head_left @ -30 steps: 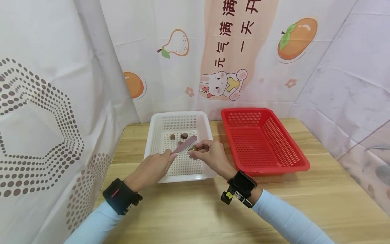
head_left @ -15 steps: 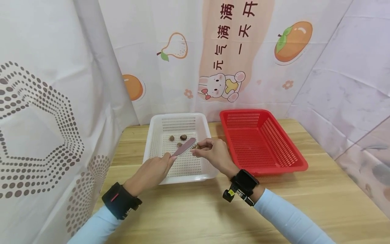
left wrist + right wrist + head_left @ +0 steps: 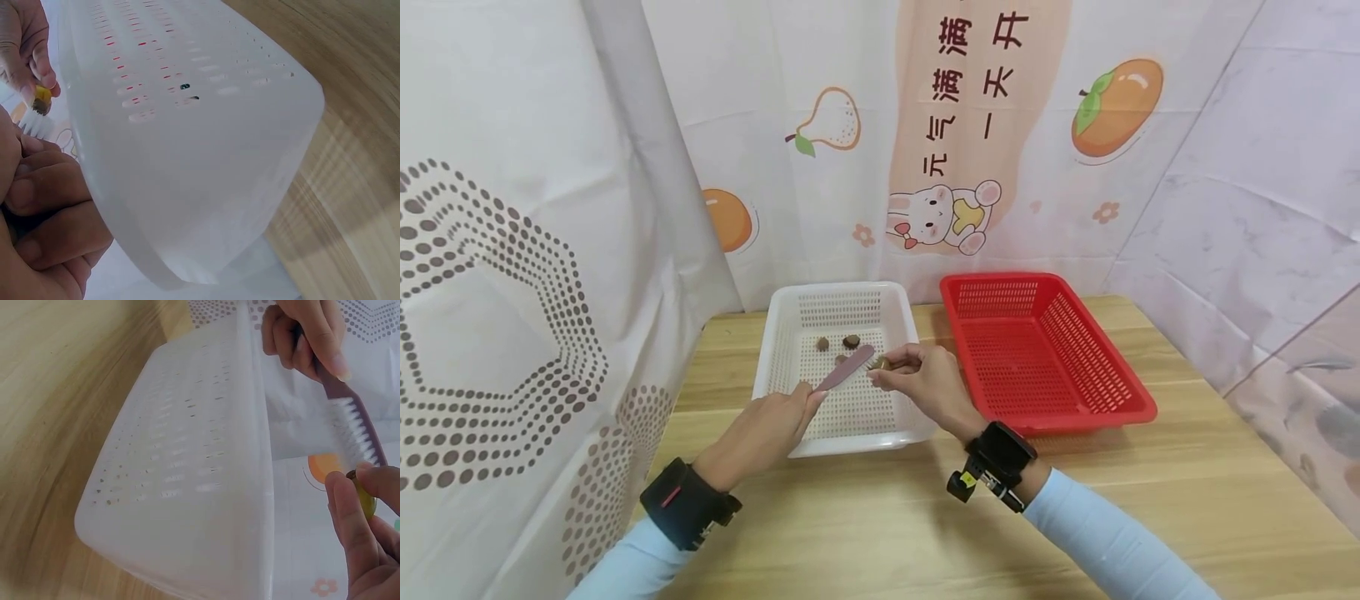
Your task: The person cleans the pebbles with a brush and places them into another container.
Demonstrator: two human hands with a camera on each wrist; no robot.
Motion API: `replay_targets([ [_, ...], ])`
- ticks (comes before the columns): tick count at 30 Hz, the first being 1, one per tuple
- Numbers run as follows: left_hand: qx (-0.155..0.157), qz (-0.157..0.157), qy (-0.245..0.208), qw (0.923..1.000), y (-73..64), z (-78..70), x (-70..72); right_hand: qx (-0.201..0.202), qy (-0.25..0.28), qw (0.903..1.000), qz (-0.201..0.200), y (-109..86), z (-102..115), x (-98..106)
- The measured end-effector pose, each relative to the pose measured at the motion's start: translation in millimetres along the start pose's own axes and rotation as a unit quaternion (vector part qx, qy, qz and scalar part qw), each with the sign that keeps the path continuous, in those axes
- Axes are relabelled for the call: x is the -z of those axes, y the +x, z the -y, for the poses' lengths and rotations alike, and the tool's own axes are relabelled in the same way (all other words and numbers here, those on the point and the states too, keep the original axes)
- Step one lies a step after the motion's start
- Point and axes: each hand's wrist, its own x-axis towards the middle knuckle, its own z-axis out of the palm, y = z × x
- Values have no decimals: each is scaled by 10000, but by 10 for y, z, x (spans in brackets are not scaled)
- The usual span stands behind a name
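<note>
My left hand [image 3: 767,429] grips the handle of a mauve brush [image 3: 848,367] over the white basket. White bristles [image 3: 353,432] line one side of its head, facing toward my right hand. Between thumb and fingers, my right hand [image 3: 928,379] pinches a small rounded yellow-green piece with a dark brown end [image 3: 368,499]; its kind I cannot tell. The bristle tips are right at that piece. Inside the white basket [image 3: 842,446], below both hands, lie small brown lumps, one of them [image 3: 822,342] at the left, another [image 3: 851,341] with a darker edge, and a third partly hidden by the brush.
A red plastic basket [image 3: 1138,408] stands to the right of the white one on the wooden table [image 3: 880,525]. Printed curtains [image 3: 820,192] hang behind and at both sides. The white basket's wall [image 3: 169,537] lies close under both wrists.
The brush has drawn back slightly toward the lower left along with my left hand. The right hand keeps pinching the yellow-green piece in nearly the same place. The head view has tilted up a little.
</note>
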Motion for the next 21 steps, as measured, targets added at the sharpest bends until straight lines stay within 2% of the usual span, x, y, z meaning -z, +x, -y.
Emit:
replay_targets([
  [5,-84,-86,-73,9999,74,-46,1,246,-118,9995,148,-46,13,-51],
  [11,-92,-71,1,9999,134,-64,-24,145,-102,9998,112,-58,7,-53],
  [14,-108,-43,-9,9999,120,-58,-40,90,-103,9998,153,-54,-11,-35],
  [21,-13,37,-74,10000,27,-20,-41,-137,142,9998,-29,-26,-11,18],
])
